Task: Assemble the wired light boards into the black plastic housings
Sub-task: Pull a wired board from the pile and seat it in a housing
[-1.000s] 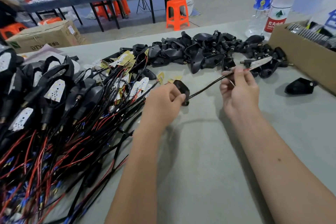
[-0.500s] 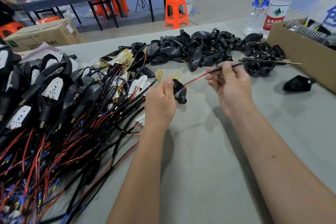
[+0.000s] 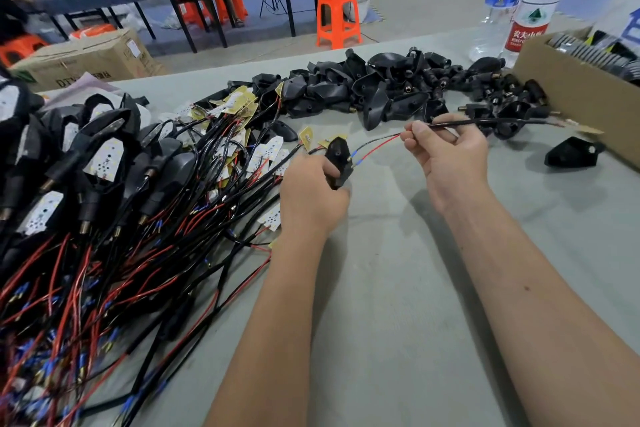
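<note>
The grey table [image 3: 398, 288] carries finished units [image 3: 100, 156] left of the left hand [image 3: 311, 194], which grips one housing [image 3: 338, 159]. The right hand [image 3: 446, 152] pinches its cable [image 3: 485, 121] (board not seated). Empty housings [image 3: 381, 87] remain beyond.

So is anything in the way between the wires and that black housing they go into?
Nothing visible. The left hand holds the housing, the right hand pinches the cable, and the red and black wires run straight through open air to the housing, above bare table.
</note>
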`<state>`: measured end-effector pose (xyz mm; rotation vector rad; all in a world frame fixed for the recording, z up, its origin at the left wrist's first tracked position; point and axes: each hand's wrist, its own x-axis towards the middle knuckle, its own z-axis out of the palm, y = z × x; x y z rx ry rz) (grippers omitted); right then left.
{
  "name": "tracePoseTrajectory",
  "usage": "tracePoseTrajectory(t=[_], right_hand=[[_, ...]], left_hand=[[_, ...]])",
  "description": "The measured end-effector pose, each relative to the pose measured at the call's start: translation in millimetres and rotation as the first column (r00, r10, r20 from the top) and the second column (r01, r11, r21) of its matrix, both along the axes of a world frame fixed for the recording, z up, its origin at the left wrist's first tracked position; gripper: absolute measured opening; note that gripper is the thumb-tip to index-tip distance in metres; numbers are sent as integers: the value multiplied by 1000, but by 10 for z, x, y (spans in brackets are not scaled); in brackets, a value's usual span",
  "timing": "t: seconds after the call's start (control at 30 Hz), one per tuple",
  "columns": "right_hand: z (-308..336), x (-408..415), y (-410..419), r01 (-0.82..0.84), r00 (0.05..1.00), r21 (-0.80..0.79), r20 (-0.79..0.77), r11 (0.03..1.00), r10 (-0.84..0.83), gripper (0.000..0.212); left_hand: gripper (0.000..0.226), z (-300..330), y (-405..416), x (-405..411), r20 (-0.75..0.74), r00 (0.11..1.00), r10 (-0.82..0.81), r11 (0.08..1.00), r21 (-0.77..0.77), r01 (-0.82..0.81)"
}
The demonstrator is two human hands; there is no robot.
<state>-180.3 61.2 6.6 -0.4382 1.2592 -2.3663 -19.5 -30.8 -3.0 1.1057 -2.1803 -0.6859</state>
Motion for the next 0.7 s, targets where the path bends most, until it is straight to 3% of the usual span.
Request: tracePoseTrajectory(t=[0.1, 0.23, 0.5, 0.7], right_hand=[[-11, 15, -17, -49, 999, -2, -1, 999, 49, 25], [-55, 74, -47, -55, 994, 128, -90, 990, 66, 25], [-134, 78, -50, -38, 983, 342, -156, 939, 96, 21], [-185, 79, -57, 17, 979, 393, -193, 919, 64, 20]], left_hand=[[27, -4, -73, 74, -78, 996, -52, 996, 69, 57], [35, -19, -101, 112, -199, 978, -68, 978, 179, 105], [34, -82, -100, 112, -276, 959, -62, 979, 172, 113], [38, -80, -102, 114, -326, 945, -33, 975, 197, 102]])
